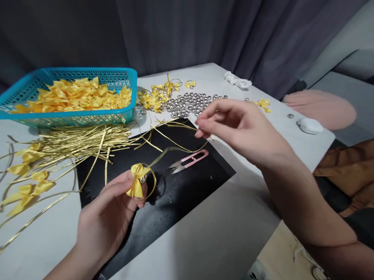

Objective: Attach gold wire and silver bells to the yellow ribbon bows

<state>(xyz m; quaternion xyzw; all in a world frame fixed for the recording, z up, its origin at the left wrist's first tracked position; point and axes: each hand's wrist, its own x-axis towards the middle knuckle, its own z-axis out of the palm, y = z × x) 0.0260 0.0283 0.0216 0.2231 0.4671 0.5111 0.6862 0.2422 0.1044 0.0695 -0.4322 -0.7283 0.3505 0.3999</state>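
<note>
My left hand (110,212) pinches a small yellow ribbon bow (138,179) over the black mat (178,199). A gold cord (171,150) loops round the bow and runs up to the right. My right hand (237,126) pinches the far end of that cord between thumb and fingertips, held above the mat. Pink thread snips (190,160) lie on the mat between my two hands.
A blue basket (78,117) full of yellow bows stands at the back left. Loose gold cords (79,142) and several bows (24,167) lie on the left. Silver beads (191,104) are piled at the back. A white cloth (238,81) and a white object (309,125) lie right.
</note>
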